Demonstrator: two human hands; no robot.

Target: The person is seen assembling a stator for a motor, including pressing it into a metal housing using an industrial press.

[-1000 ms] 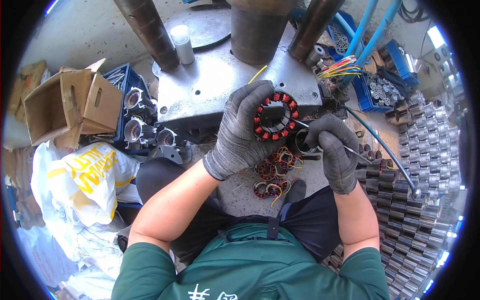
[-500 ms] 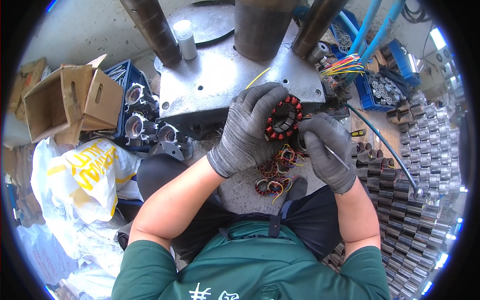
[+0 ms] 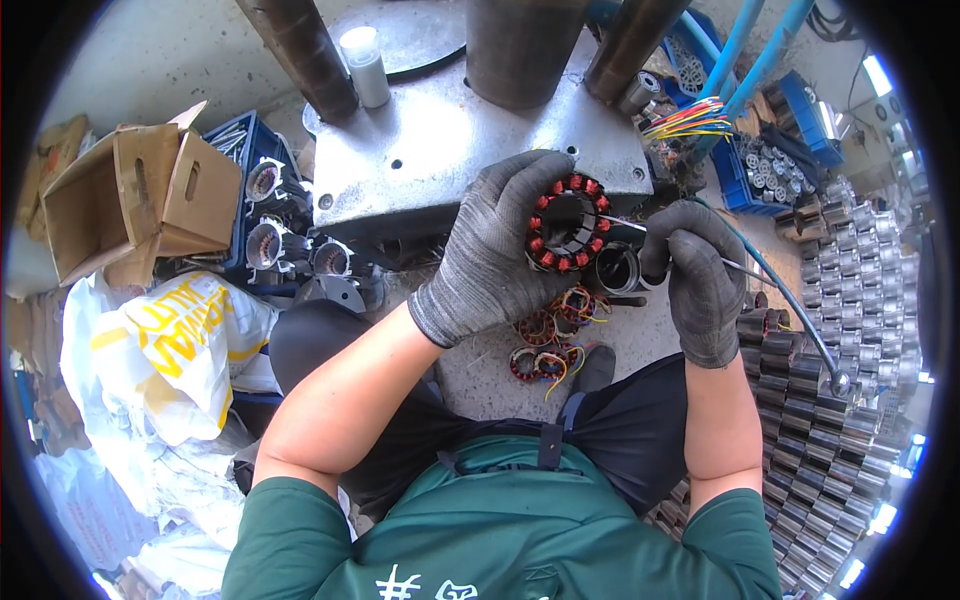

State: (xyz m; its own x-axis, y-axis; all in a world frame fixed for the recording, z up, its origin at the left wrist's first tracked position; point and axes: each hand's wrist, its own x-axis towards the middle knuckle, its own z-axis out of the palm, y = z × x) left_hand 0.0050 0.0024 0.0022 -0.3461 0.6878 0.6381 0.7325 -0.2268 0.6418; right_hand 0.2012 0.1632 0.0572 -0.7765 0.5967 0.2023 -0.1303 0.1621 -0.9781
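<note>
My left hand [image 3: 488, 245], in a grey glove, grips a motor stator [image 3: 572, 257], a dark ring with red coils around it. The stator's open centre faces up toward me. In my right hand [image 3: 704, 285], also gloved, a thin metal rod-shaped tool [image 3: 628, 224] is pinched between closed fingers. Its tip reaches the right side of the stator, and its other end sticks out past the hand. I cannot tell whether the tip touches a coil. Below the stator, a dark round housing [image 3: 618, 268] shows between my hands. Several wound stators [image 3: 540, 362] with coloured wires lie lower down.
A metal press bed [image 3: 420, 165] with thick columns stands ahead, holding a white-capped bottle [image 3: 366, 72]. Stacked metal cylinders [image 3: 800, 400] fill the right. Blue crates [image 3: 745, 190] stand beyond. Left are motor housings [image 3: 268, 248], a cardboard box [image 3: 135, 200] and plastic bags [image 3: 180, 350].
My right hand has moved right, away from the stator, showing more of the tool. The stator has turned to face me more fully, still in my left hand.
</note>
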